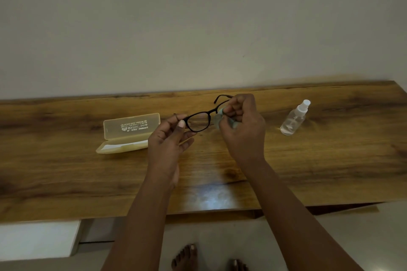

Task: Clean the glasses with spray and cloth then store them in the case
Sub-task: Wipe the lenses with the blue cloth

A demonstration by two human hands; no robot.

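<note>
- Glasses (pixel 199 121), dark frame, held up over the wooden table (pixel 66 160), roughly mid-frame, between both hands.
- Left hand (pixel 168 138): thumb + forefinger pinch the frame's left end, at the hinge. Frame runs off from that pinch toward 2 o'clock. Other fingers loosely curled below, w/ nothing in them.
- Right hand (pixel 240 125): fingers curled round a pale blue-green cloth (pixel 220 116), pinched onto the right lens. That lens is mostly hidden by cloth + fingers; left lens is bare and see-through.
- Right temple arm sticks out past the right hand's fingers toward 11 o'clock, unfolded. Left temple tip just shows behind the left thumb.
- So frame spans grip to grip: left pinch at its 8 o'clock end, right hand w/ cloth at its 2 o'clock end.
- Case (pixel 130 133), translucent yellowish, lies open on the table at 9 o'clock from the glasses, just beside the left hand; lid stands up, printed text on it, too small to read properly.
- Spray bottle (pixel 294 120), clear w/ white cap, stands on the table at 3 o'clock from the right hand, apart from it, looks tilted in this wide-angle view.
- Bare feet (pixel 186 257) on the floor at 6 o'clock.
</note>
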